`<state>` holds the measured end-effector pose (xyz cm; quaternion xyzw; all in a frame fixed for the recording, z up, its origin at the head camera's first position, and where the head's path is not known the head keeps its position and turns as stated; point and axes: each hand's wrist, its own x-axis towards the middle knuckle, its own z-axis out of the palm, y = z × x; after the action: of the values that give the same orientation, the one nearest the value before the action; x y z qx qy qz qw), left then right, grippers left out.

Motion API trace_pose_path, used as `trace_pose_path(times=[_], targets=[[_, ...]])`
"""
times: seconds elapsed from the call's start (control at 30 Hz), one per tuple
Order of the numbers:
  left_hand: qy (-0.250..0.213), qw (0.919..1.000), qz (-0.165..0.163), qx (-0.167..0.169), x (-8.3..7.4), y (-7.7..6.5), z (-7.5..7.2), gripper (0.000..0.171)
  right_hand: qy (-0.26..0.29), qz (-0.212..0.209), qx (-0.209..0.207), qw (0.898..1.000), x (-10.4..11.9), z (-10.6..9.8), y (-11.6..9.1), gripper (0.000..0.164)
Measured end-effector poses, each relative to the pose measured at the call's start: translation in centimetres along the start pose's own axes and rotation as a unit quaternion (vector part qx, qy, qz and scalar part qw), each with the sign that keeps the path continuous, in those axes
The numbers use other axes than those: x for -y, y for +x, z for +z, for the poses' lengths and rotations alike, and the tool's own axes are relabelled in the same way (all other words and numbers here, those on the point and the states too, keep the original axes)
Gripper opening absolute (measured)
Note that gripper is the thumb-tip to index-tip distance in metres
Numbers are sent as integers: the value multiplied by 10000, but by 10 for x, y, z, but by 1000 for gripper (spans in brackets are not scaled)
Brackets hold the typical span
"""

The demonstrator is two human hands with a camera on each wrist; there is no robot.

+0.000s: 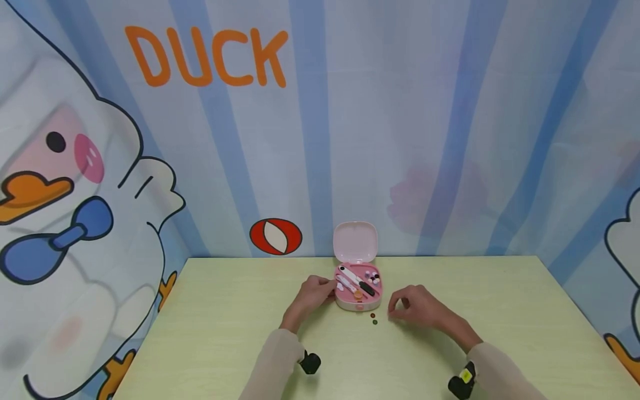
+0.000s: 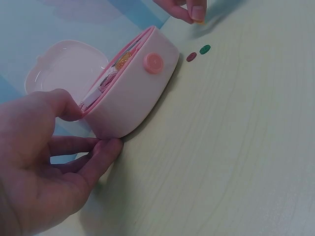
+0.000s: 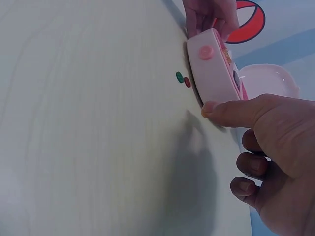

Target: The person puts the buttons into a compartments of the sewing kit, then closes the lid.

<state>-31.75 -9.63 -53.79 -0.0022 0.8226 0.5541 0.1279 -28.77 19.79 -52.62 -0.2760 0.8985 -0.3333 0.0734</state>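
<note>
A small pink-and-white box (image 1: 350, 305) stands on the table, its pink lid (image 1: 355, 241) raised behind it. My left hand (image 1: 311, 295) grips the box's left end, thumb at the rim and fingers low on the wall. Right of the box, my right hand (image 1: 422, 307) pinches a tiny orange-yellow piece (image 3: 204, 114) between thumb and index finger; mostly hidden by the fingertips, it shows only an edge. Just in front of the box lie a dark red button (image 2: 191, 57) and a green button (image 2: 205, 49), side by side.
Inside the box are a white tool with a black end (image 1: 366, 288), an orange round piece (image 1: 358, 295) and several small dark and white bits (image 1: 373, 277). The pale wooden table (image 1: 240, 333) meets a printed duck curtain (image 1: 350, 139) close behind the lid.
</note>
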Motion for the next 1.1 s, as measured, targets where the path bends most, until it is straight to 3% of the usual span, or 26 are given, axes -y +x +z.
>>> trace_pose_path(times=[0.77,1.1], targets=[[32,10000,-71,-3,-1,0,-1,41,-245,-239,-389,9987,12,-39,31,4],[-18,10000,-91,2,1,1,0,41,-68,129,-336,9993,13,-43,53,4]])
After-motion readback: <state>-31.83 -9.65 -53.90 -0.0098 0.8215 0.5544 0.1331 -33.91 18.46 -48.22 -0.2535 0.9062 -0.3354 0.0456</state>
